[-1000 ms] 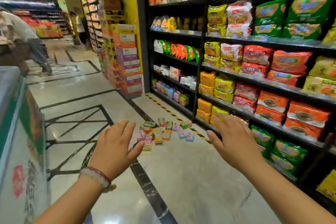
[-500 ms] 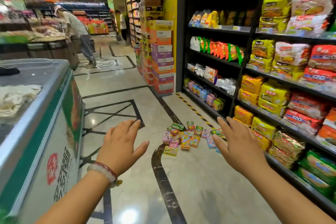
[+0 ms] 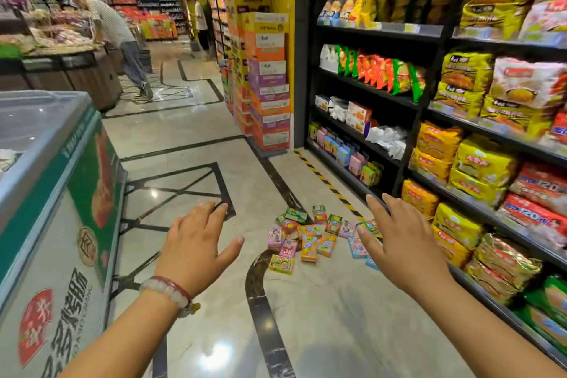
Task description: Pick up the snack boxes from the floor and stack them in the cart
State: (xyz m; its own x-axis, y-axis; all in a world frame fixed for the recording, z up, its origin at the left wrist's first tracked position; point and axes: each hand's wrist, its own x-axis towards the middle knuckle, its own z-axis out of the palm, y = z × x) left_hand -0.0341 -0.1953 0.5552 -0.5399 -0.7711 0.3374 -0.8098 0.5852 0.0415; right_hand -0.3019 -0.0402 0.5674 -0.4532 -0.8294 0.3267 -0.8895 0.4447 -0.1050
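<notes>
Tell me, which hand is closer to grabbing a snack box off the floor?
Probably the right hand: in the head view it overlaps the near edge of the snack boxes, while the left hand hangs open off to their side. Neither holds anything yet.

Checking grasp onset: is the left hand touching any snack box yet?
Apart. The head view shows the left hand open in mid-air, bare floor between it and the snack boxes.

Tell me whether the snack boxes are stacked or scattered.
Scattered. The snack boxes lie loose on the floor at mixed angles; both hands, left and right, are empty.
</notes>
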